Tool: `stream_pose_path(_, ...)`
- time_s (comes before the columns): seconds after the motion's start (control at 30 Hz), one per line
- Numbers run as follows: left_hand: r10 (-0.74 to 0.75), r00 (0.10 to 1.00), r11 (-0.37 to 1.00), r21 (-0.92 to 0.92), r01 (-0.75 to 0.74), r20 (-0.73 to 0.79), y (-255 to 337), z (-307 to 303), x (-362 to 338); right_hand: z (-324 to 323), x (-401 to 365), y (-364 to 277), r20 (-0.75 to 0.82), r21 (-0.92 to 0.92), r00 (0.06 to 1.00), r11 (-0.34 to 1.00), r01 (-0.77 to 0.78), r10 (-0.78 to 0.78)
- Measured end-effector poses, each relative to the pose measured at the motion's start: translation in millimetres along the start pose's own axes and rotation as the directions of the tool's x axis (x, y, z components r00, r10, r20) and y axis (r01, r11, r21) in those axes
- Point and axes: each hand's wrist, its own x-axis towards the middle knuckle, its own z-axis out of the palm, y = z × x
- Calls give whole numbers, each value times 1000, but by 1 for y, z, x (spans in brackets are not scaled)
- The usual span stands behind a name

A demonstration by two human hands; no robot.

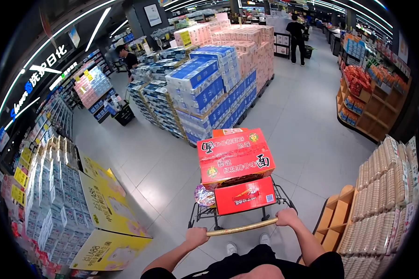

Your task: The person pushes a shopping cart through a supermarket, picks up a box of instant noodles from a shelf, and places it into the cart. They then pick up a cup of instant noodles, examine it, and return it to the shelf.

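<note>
My left hand (pixel 197 236) is closed round the left end of the cart's gold handle bar (pixel 242 228). Round the bar's right end my right hand (pixel 287 217) is wrapped as well. In front of the bar, the dark wire cart (pixel 280 194) carries a large red box (pixel 236 157) with printed characters. Nearer to me is a smaller red box (pixel 245 195). A shiny purple and silver packet (pixel 204 195) lies left of the boxes. An orange-red package (pixel 229 132) shows partly behind the large box.
Stacked blue and white packs (pixel 195 88) stand ahead, with pink packs (pixel 260 46) behind. Yellow-fronted stacks (pixel 109 209) flank the left; wooden shelving (pixel 335 218) and bundled goods (pixel 377 186) the right. One person (pixel 294 37) stands far ahead, another (pixel 127 59) at the left.
</note>
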Motion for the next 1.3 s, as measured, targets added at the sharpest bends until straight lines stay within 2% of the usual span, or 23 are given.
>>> stream_pose_path(0.1,42,999,999,18,-42,-3,-17,-11,-2,13,-6,-22,-15,1,999,999,-49,49)
stream_pose_path(0.27,63,998,997,37,-62,-30,-46,-12,-7,38,-21,-56,-146,57,985,995,-83,91)
stream_pose_path(0.53,184,978,979,105,-173,-100,-87,-13,-15,73,-55,-114,-158,109,967,977,-184,200)
stream_pose_path(0.67,282,950,953,156,-260,-137,-112,-3,-16,99,-73,-142,-222,164,941,961,-221,254)
stream_pose_path(0.7,318,933,944,149,-294,-171,-116,-3,-18,105,-82,-151,-314,174,913,961,-213,260)
stream_pose_path(0.87,406,887,908,208,-363,-220,-138,3,-14,120,-107,-191,-321,272,876,921,-278,359)
stream_pose_path(0.93,462,860,878,248,-409,-218,-146,7,-6,136,-112,-205,-392,302,827,905,-299,404)
stream_pose_path(0.97,472,850,874,251,-416,-236,-151,9,-3,145,-115,-213,-373,333,818,886,-323,438)
stream_pose_path(1.03,474,848,874,245,-420,-237,-155,5,-4,151,-121,-228,-438,312,785,893,-324,438)
stream_pose_path(1.3,571,782,814,299,-498,-251,-173,6,7,173,-153,-287,-465,392,719,848,-357,517)
